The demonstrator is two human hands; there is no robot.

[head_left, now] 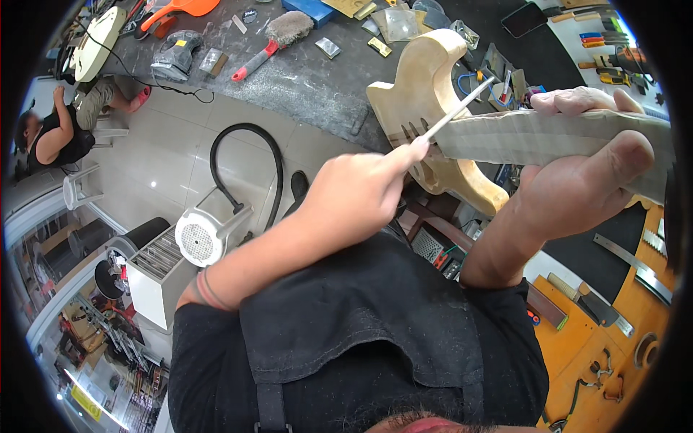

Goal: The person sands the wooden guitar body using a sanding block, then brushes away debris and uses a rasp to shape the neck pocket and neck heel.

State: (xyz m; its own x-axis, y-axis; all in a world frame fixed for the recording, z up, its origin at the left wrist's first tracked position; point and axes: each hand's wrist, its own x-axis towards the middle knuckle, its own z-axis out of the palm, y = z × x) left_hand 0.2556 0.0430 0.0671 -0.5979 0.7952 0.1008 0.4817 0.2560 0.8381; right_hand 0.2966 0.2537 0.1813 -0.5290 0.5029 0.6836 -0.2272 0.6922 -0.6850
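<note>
My left hand [361, 187] is closed round one end of a thin pale stick [465, 105]. Its index finger points along the stick, which slants up over the join of body and neck on an electric guitar. The guitar's bare, pale wooden body [426, 68] has several dark slots near that join. Its neck [505, 137] is covered in a pale, tape-like wrapping and runs off to the right. My right hand [577, 180] grips the neck, thumb on the near side and fingertips showing over the far edge. The neck hides part of that hand.
A grey workbench [310, 94] holds a red-handled brush [278, 40], an orange scoop [184, 7], small packets and a phone [523, 19]. Hand tools lie on an orange-brown wooden surface [577, 361] at right. A black hose [216, 151] and white stool [198, 238] stand left; another person [61, 137] sits beyond.
</note>
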